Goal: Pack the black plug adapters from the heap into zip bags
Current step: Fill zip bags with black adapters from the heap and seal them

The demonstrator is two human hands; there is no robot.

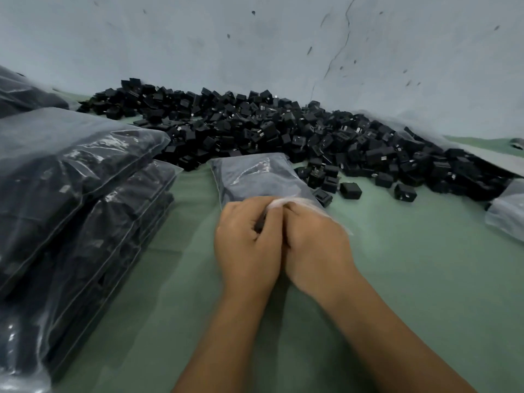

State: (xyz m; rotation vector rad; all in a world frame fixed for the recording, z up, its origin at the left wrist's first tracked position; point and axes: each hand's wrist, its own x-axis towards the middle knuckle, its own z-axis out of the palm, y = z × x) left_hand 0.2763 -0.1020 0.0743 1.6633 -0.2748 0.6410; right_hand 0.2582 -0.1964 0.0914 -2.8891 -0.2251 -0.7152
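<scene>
Black plug adapters (283, 131) heaped across far side of green desk (411, 251), against pale wall; a few strays loose at heap's near edge, just right of the bag in hand. Filled zip bag (255, 177) lying flat at centre, long axis running away from the body toward the heap, far end touching the heap's front edge, open mouth at the near end. Left hand (246, 245) and right hand (314, 248) side by side, touching, both at that near end: grip on each side curled and clamped on the mouth strip, plastic bunched white between fingertips. Exact finger placement blurred; cannot tell whether zip already partly closed. Judged step: sealing the bag. Key relation noted: seal line running crosswise, left to right, directly under both hands, bag body straight ahead of them, neither hand nearer than the other. Next move likely a pinch-and-slide outward along that crosswise line. Stack of packed bags (79, 199) piled to the left, close beside; another bag (507, 214) partly seen at right edge. Heap large, much packing judged left.
</scene>
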